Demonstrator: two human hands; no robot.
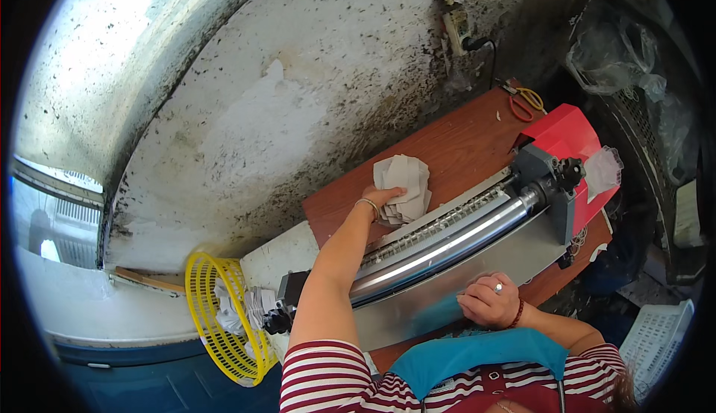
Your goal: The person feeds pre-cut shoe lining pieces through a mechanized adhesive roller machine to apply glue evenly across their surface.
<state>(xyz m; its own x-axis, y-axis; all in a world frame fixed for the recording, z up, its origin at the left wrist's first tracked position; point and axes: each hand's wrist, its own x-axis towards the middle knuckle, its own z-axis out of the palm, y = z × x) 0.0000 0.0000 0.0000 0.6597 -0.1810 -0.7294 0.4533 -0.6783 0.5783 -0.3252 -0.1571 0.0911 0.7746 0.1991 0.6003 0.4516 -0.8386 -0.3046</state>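
My left hand (382, 200) reaches over the roller machine and grips a stack of pale, off-white pieces (409, 170), thumb on top. They look like paper or cloth; which, I cannot tell. The stack lies on the brown wooden tabletop (464, 141) behind the machine. A long shiny steel roller (447, 245) runs across the machine, with a toothed strip along its far side. Nearer to me, my right hand (488, 301) is curled closed over the smooth metal plate (514, 264). Nothing shows sticking out of its fingers, though the palm is hidden.
A yellow plastic basket (195, 293) holding pale pieces stands left of the machine. A red housing (570, 133) with a clear bag covers its right end. Scissors (526, 103) lie at the tabletop's far corner. A stained wall (298, 99) rises behind; a white crate (656, 338) sits lower right.
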